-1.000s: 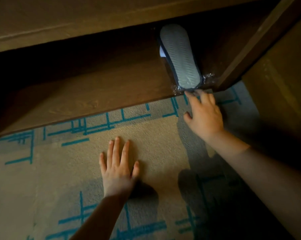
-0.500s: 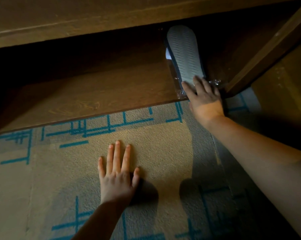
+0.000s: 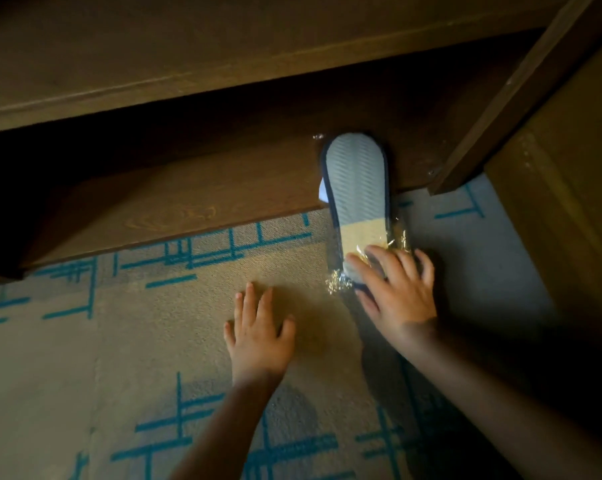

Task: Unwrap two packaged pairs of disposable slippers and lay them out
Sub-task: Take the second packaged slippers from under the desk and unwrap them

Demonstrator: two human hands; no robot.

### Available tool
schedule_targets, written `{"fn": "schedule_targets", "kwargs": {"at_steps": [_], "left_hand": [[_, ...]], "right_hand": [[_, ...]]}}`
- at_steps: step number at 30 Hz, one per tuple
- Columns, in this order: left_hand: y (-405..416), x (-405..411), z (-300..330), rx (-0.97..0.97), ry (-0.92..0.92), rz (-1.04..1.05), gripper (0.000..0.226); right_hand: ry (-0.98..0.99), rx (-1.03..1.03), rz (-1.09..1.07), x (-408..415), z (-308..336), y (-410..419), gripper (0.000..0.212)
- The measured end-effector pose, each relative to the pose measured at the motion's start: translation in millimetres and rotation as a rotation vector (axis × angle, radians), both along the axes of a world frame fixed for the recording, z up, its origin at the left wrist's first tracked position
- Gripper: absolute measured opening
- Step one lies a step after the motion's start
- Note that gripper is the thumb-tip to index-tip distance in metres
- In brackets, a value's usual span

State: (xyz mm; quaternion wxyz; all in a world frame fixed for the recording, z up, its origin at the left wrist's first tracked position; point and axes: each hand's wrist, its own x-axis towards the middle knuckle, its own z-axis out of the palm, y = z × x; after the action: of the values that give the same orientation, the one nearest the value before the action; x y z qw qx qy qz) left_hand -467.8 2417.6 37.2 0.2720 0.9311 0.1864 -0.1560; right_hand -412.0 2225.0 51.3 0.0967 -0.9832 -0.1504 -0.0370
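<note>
Slippers sealed in a clear crinkled plastic wrapper (image 3: 358, 199), showing a pale grey ribbed sole with a dark navy edge, lie right of the frame's centre. The package points up and down the picture: its rounded upper end rests on the low dark wooden shelf board (image 3: 188, 202), and its lower end hangs past the board's front edge over the beige carpet with teal line pattern (image 3: 136, 341). A patch of warm light falls across the lower part of the sole. A small pale bit shows at the package's left edge, too small to tell what it is. Only this one package is in view.

The right hand (image 3: 400, 292) lies on the lower end of the package, palm down, its fingers spread and fairly straight across the wrapper and sole; whether the thumb curls under the edge cannot be told. The plastic bunches and glints just left of and above the fingers.

The left hand (image 3: 261, 330) rests flat on the carpet at lower centre, fingers spread and straight, holding nothing, a little apart from the package.

A dark wooden upright post (image 3: 521, 98) slants down from the upper right corner to the floor just right of the package. A wooden panel (image 3: 154, 57) crosses the top of the frame above the shadowed shelf space.
</note>
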Motion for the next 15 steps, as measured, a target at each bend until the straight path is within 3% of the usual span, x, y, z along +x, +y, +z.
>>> {"fn": "schedule_targets", "kwargs": {"at_steps": [4,7,9,12,15], "left_hand": [[-15,-4,32,-0.538,-0.103,0.384,0.018],[-25,-9,45,-0.975,0.145,0.570,0.023],[-25,-12,48,-1.207,0.294,0.585,0.027],[-22,-16,49,-1.371,0.351,0.501,0.033],[-18,-21,47,-1.328,0.364,0.489,0.034]], "right_hand": [[-0.008,0.134,0.032,-33,11,-2,0.048],[0.001,0.199,0.082,-56,22,-2,0.047],[0.035,0.226,0.112,-74,27,0,0.050],[0.136,0.224,0.163,-95,34,3,0.054],[0.258,0.242,0.213,-102,39,1,0.049]]}}
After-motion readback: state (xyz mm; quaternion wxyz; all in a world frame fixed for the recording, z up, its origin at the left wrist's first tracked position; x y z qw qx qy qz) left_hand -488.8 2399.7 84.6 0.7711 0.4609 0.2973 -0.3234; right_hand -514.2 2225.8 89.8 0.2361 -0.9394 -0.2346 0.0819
